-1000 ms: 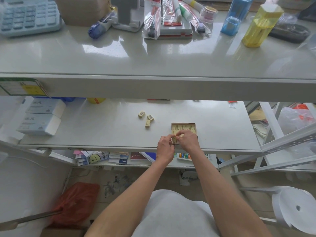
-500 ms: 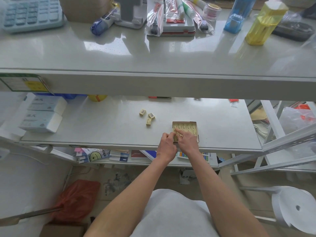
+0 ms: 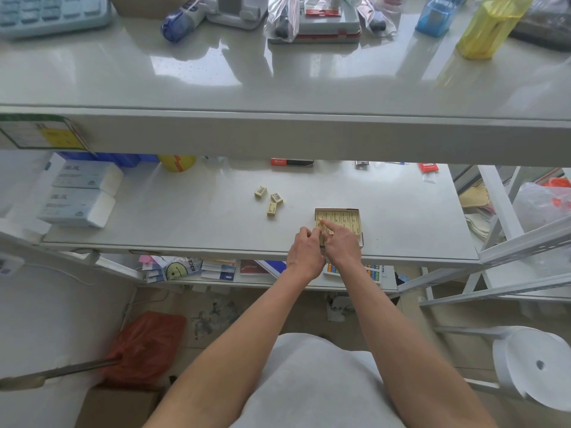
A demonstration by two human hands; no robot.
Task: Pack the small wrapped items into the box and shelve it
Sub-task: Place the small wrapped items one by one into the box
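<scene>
White metal shelving filled the view, and the work sat on the middle shelf, close to its front edge. A small cardboard box lay open there, flat on the shelf, its floor covered by neat rows of pale yellow wrapped items packed side by side. Three loose items of the same kind lay in a little cluster on the bare shelf, to the left of the box and apart from it, two showing barcodes.

Both hands met at the box's near left corner. The right hand had its forefinger held out straight, the tip pressing down on the packed items near the left wall, while its other fingers were folded under. The left hand sat just beside it with fingers curled at the box's edge; whether they pinched the wall, an item, or nothing could not be told.

At the shelf's left end two wrapped tissue packs were stacked, and a yellow tub stood at the back. On the upper shelf stood a clear blue container and a clear yellow container, their contents indistinct, beside a tray holding bagged goods.
</scene>
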